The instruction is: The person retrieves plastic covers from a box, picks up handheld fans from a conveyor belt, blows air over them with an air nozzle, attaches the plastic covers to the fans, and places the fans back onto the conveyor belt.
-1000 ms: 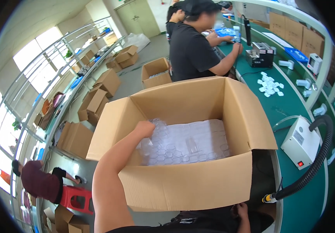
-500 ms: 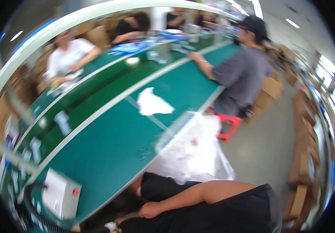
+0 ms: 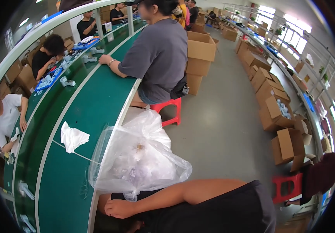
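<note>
My right forearm crosses my lap from the right at the lower edge. At its end my right hand (image 3: 119, 208) rests by my bare knee below the bench edge, fingers curled in, with no object showing in them. My left hand cannot be made out; only a dim patch of skin shows at the bottom edge. Just beyond my right hand, a clear plastic bag (image 3: 157, 163) with crumpled pale contents hangs at the bench edge, its film lapping onto the top. A crumpled white cloth or paper (image 3: 73, 136) lies on the green bench (image 3: 58, 182).
A co-worker in a grey shirt (image 3: 157, 50) sits ahead on a red stool (image 3: 171, 110). Across the green conveyor (image 3: 31, 155), carrying grey-blue plastic parts (image 3: 67, 81), sit several others. Cardboard boxes (image 3: 287, 145) line the right side of the grey floor (image 3: 221, 128). Another red stool (image 3: 287, 188) stands lower right.
My view has swung to the right, so the bench and bag appear farther left and the white box with the black hose is out of sight. My right hand stays in my lap.
</note>
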The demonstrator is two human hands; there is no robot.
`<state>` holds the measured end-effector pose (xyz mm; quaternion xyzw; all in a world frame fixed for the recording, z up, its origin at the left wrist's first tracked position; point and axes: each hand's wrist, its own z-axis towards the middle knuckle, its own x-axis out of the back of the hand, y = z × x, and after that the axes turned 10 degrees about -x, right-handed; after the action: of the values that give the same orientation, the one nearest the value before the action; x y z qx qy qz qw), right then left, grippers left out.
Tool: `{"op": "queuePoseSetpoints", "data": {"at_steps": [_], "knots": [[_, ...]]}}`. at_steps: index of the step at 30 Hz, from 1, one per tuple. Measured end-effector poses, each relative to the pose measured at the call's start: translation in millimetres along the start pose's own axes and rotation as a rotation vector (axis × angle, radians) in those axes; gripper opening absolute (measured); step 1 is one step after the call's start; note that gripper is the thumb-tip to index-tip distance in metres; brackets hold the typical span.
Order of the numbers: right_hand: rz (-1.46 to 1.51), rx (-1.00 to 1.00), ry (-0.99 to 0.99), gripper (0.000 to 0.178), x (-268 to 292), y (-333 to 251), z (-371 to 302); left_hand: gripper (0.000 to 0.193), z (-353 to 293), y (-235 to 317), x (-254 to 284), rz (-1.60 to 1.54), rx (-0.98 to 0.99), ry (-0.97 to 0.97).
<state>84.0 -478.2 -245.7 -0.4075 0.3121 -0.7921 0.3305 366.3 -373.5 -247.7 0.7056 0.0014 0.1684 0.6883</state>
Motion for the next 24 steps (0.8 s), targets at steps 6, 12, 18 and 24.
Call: {"op": "queuePoseSetpoints", "data": {"at_steps": [6,12,18,24], "knots": [[0.079,0.029,-0.128,0.006,-21,-5,15,0.046,-71,24,31,-0.104,-0.038,0.244],[-0.144,0.202,-0.351,0.019,-63,-16,36,0.049,-530,135,-76,-0.006,0.061,1.222],[-0.002,0.189,-0.438,0.013,-78,-25,45,0.029,-707,300,-291,1.377,1.475,1.674],[-0.113,0.218,-0.745,0.014,-126,-8,40,0.020,-670,279,-345,0.355,2.108,0.492]]}}
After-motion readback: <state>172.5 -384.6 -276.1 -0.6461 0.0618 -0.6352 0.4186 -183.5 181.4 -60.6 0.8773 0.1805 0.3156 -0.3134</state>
